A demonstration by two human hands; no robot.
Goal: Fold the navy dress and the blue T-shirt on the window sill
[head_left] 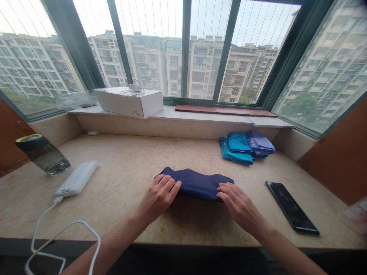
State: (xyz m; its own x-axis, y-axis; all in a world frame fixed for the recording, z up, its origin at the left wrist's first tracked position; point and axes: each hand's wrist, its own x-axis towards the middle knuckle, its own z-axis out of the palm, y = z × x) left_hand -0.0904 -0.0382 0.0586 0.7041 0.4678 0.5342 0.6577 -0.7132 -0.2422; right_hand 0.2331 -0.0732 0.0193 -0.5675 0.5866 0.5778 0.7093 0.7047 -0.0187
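Observation:
A dark navy folded cloth (197,184) is in front of me over the stone counter, its upper edge wavy. My left hand (164,191) grips its left end, fingers bent over the top and the thumb out of sight. At the opposite end, my right hand (236,202) has its fingers curled onto the cloth. A shadow falls on the counter below the cloth, and I cannot tell whether its lower edge touches the surface. Beyond my right hand lie a folded teal cloth (236,147) and a folded purple cloth (260,143), side by side.
On the left are a water bottle (43,154) and a white power bank (77,178) with a white cable (83,223) looping over the counter edge. A black phone (292,208) lies at right. A white box (129,101) rests on the window ledge.

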